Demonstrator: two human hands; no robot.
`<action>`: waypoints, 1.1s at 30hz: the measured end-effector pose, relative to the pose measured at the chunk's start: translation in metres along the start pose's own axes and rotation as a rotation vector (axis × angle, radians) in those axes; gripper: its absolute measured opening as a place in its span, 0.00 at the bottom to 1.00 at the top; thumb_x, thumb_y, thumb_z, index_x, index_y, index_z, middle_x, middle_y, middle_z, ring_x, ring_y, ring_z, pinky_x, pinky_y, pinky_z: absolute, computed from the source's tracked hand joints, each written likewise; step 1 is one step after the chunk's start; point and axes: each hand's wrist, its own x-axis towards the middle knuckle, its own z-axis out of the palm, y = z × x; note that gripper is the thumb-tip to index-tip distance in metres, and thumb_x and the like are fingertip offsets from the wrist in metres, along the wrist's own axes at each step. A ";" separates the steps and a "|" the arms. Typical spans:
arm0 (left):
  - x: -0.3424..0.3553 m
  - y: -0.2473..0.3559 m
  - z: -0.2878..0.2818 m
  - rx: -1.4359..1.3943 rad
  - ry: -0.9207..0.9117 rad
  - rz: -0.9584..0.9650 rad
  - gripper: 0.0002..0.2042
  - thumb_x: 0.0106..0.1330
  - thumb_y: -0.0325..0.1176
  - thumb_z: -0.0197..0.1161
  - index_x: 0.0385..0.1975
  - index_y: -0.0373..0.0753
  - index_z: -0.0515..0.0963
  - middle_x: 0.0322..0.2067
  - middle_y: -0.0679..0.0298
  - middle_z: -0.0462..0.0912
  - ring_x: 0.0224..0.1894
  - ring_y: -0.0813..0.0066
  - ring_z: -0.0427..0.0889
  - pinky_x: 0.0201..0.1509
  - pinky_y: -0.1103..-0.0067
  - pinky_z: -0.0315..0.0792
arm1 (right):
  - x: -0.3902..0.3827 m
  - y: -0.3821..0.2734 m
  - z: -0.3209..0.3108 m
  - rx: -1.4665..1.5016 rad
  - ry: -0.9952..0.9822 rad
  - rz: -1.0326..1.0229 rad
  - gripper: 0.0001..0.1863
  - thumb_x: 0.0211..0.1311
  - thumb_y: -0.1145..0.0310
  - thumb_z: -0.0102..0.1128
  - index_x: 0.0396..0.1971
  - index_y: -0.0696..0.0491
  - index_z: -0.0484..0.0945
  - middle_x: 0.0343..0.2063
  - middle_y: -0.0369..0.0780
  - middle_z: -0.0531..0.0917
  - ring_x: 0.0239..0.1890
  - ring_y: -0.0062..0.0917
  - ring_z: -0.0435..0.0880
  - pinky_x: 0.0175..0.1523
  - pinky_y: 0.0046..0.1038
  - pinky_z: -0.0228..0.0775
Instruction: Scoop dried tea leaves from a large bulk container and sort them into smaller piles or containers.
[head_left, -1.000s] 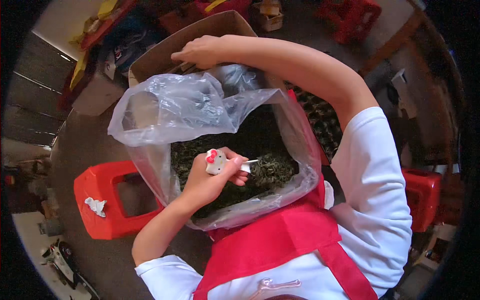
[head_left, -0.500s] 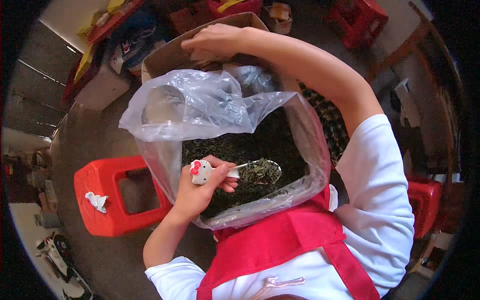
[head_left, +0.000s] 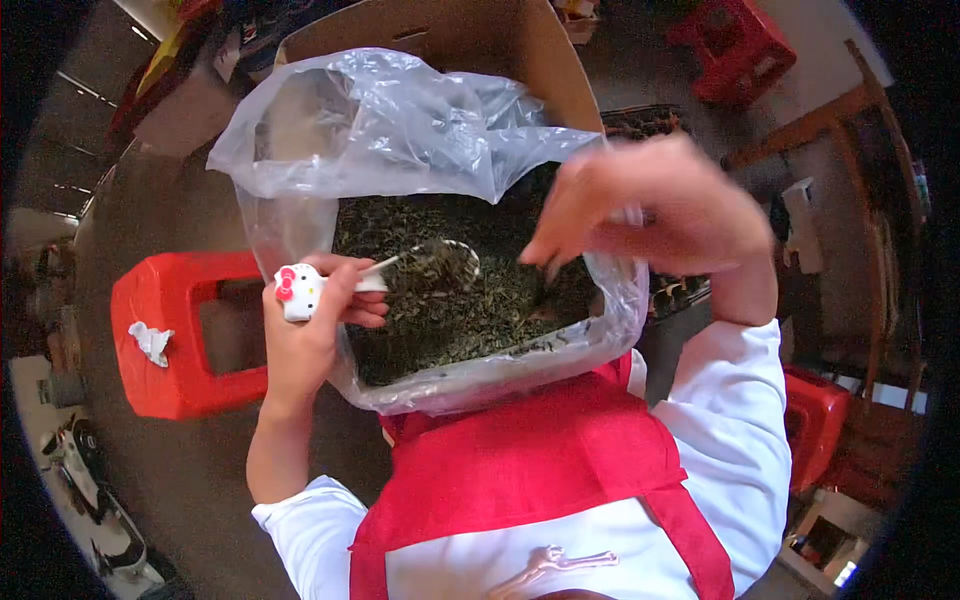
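My left hand (head_left: 308, 345) is closed round the handle of a spoon (head_left: 298, 292), whose white end is shaped like a cat's head with a pink bow. The spoon's bowl, covered in leaves, is low over or in a mass of dried dark-green leaves (head_left: 470, 330), like loose tea. A clear plastic bag (head_left: 410, 130) holds the leaves, its far side folded over. My right hand (head_left: 650, 205) hangs above the bag's right side with its fingertips pointing down at the leaves. Motion smears this hand, so whether it holds anything is unclear.
The bag sits in an open cardboard box (head_left: 565, 70) with a raised far flap. A red plastic stool (head_left: 160, 375) with crumpled white paper (head_left: 150, 343) stands at the left. Other red stools (head_left: 735, 55) are at the far right and near right (head_left: 815, 425). A scooter (head_left: 95, 500) is at the lower left.
My right hand has come from the box's far edge to above the leaves. My left hand and the spoon are farther left and higher in the picture, and the whole view has shifted.
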 end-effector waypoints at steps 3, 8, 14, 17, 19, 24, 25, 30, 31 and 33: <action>-0.002 0.001 0.000 0.020 0.044 0.067 0.12 0.70 0.32 0.56 0.38 0.27 0.78 0.26 0.55 0.83 0.26 0.72 0.84 0.29 0.79 0.80 | -0.016 0.030 0.041 0.302 -0.155 0.203 0.05 0.62 0.81 0.50 0.36 0.59 0.72 0.33 0.42 0.81 0.39 0.35 0.83 0.45 0.29 0.74; -0.007 -0.003 -0.005 0.038 0.084 0.087 0.12 0.70 0.33 0.56 0.38 0.28 0.78 0.26 0.55 0.83 0.25 0.72 0.84 0.29 0.80 0.80 | -0.018 0.044 0.059 0.113 -0.274 0.269 0.11 0.50 0.83 0.52 0.36 0.58 0.69 0.37 0.43 0.80 0.42 0.37 0.82 0.46 0.30 0.74; -0.009 -0.009 -0.010 0.011 0.096 0.092 0.12 0.69 0.35 0.56 0.38 0.30 0.77 0.26 0.57 0.83 0.25 0.74 0.83 0.27 0.81 0.78 | -0.022 0.052 0.076 -0.461 -0.090 0.007 0.15 0.48 0.78 0.54 0.39 0.56 0.71 0.46 0.43 0.77 0.49 0.38 0.79 0.49 0.33 0.75; -0.008 -0.009 -0.011 0.003 0.088 0.089 0.12 0.70 0.33 0.56 0.38 0.29 0.78 0.26 0.56 0.83 0.25 0.73 0.83 0.28 0.81 0.79 | -0.026 0.046 0.085 -0.558 -0.136 0.036 0.15 0.54 0.70 0.56 0.43 0.54 0.72 0.47 0.44 0.77 0.50 0.37 0.79 0.49 0.33 0.77; -0.008 -0.009 -0.012 0.008 0.077 0.094 0.12 0.70 0.33 0.56 0.38 0.29 0.78 0.26 0.56 0.83 0.25 0.73 0.83 0.28 0.81 0.79 | -0.029 0.043 0.092 -0.591 -0.114 0.039 0.16 0.56 0.69 0.55 0.46 0.54 0.72 0.48 0.44 0.77 0.51 0.37 0.78 0.48 0.33 0.77; -0.007 -0.009 -0.011 0.013 0.083 0.098 0.12 0.70 0.33 0.56 0.38 0.29 0.78 0.26 0.56 0.83 0.25 0.73 0.83 0.28 0.81 0.79 | -0.036 0.046 0.095 -0.613 -0.128 0.047 0.19 0.63 0.65 0.53 0.53 0.54 0.69 0.53 0.49 0.73 0.54 0.38 0.77 0.48 0.34 0.78; -0.007 -0.009 -0.012 0.014 0.084 0.097 0.12 0.70 0.33 0.56 0.38 0.29 0.78 0.26 0.56 0.83 0.25 0.73 0.83 0.28 0.81 0.79 | -0.036 0.045 0.094 -0.612 -0.128 0.047 0.19 0.63 0.65 0.53 0.53 0.54 0.69 0.53 0.49 0.73 0.54 0.38 0.77 0.48 0.34 0.78; -0.008 -0.011 -0.013 -0.004 0.083 0.081 0.12 0.70 0.33 0.56 0.38 0.29 0.78 0.26 0.55 0.83 0.25 0.73 0.84 0.28 0.81 0.79 | -0.037 0.044 0.095 -0.493 -0.125 0.106 0.12 0.62 0.66 0.56 0.39 0.57 0.68 0.58 0.53 0.69 0.56 0.44 0.75 0.49 0.36 0.78; -0.008 -0.010 -0.013 -0.002 0.082 0.080 0.12 0.70 0.33 0.56 0.38 0.29 0.78 0.26 0.55 0.83 0.25 0.73 0.84 0.28 0.81 0.79 | -0.036 0.044 0.094 -0.492 -0.124 0.107 0.12 0.62 0.66 0.56 0.39 0.57 0.68 0.58 0.53 0.69 0.56 0.44 0.75 0.49 0.36 0.78; -0.008 -0.008 -0.013 -0.002 0.067 0.074 0.12 0.70 0.33 0.56 0.38 0.29 0.78 0.26 0.55 0.83 0.25 0.72 0.84 0.28 0.81 0.79 | -0.032 0.042 0.092 -0.461 -0.112 0.123 0.13 0.60 0.65 0.59 0.33 0.56 0.66 0.59 0.53 0.68 0.54 0.44 0.75 0.48 0.37 0.78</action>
